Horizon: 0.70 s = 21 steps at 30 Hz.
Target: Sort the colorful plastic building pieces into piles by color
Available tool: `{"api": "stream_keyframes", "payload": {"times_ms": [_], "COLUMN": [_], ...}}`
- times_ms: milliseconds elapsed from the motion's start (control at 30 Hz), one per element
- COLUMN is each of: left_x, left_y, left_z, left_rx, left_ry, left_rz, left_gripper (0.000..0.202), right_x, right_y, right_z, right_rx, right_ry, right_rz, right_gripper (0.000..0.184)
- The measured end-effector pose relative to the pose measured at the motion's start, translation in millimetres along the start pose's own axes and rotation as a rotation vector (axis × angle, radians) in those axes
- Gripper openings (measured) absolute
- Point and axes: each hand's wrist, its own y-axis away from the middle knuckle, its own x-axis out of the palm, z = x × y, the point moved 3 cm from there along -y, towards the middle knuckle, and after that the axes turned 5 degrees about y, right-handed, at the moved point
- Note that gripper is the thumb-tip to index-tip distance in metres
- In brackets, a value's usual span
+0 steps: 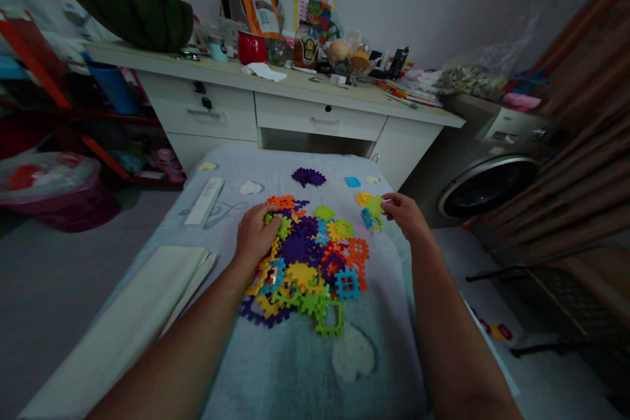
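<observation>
A heap of colourful interlocking plastic tiles [315, 262] lies on a pale blue cloth [305, 367] spread over a low surface. My left hand [256, 233] rests on the heap's left edge, fingers curled round a green tile [281, 226]. My right hand [404, 213] reaches to the right of the heap and pinches a green tile [375, 205] in a small cluster of joined tiles. A purple tile group [308, 176], a blue tile [352, 181] and a yellow tile [373, 179] lie farther back.
A white flat box [204, 200] and folded white sheets [132, 321] lie at the left of the cloth. Behind stands a white desk [305, 111] crowded with jars and packets. A washing machine [487, 184] is at right, a pink bin [54, 187] at left.
</observation>
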Motion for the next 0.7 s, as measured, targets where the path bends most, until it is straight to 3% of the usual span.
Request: {"api": "stream_keyframes", "payload": {"times_ms": [100, 267, 333, 433, 567, 700], "left_x": [0.3, 0.5, 0.6, 0.8, 0.7, -0.7], "left_y": [0, -1, -1, -1, -1, 0], "left_z": [1, 0, 1, 3, 3, -1], "left_rx": [-0.002, 0.001, -0.003, -0.009, -0.014, -0.027], "left_ry": [-0.002, -0.006, -0.008, -0.009, -0.011, -0.004], "left_rz": [0.002, 0.011, 0.01, -0.001, 0.003, 0.006], "left_gripper": [0.03, 0.03, 0.031, 0.032, 0.031, 0.031], "right_x": [2, 41, 52, 47, 14, -3], "right_y": [11, 35, 39, 32, 14, 7], "right_z": [-8, 4, 10, 11, -9, -38], "right_rx": [0.069, 0.088, 0.059, -0.017, -0.054, 0.022], "right_ry": [-0.159, -0.345, -0.36, -0.332, -0.205, -0.116], "right_rz": [0.018, 0.352, 0.398, 0.23, -0.112, -0.26], "right_gripper": [0.032, 0.042, 0.043, 0.04, 0.038, 0.035]}}
